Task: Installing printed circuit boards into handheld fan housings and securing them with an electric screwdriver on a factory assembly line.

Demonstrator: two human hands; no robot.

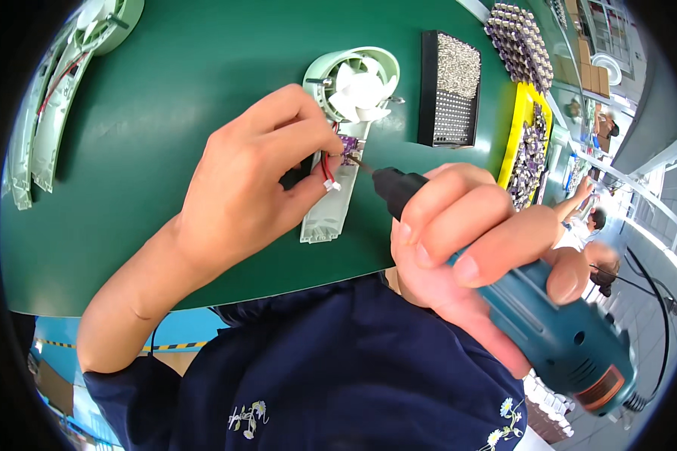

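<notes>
A pale green fan housing with a white fan in its round end lies on the green table in front of me. In its handle part sits a small purple circuit board. My left hand is closed at the board, thumb and forefinger around red and black wires that end in a white plug. Part of the wires is hidden by the fingers. My right hand grips a teal and black electric screwdriver, its thin bit pointing left onto the board.
Right of the fan stands a black tray of small metal parts. Beyond it are a stack of purple boards and a yellow bin with more boards. Other fan housings lie far left. The screwdriver's cable hangs right. People sit farther right.
</notes>
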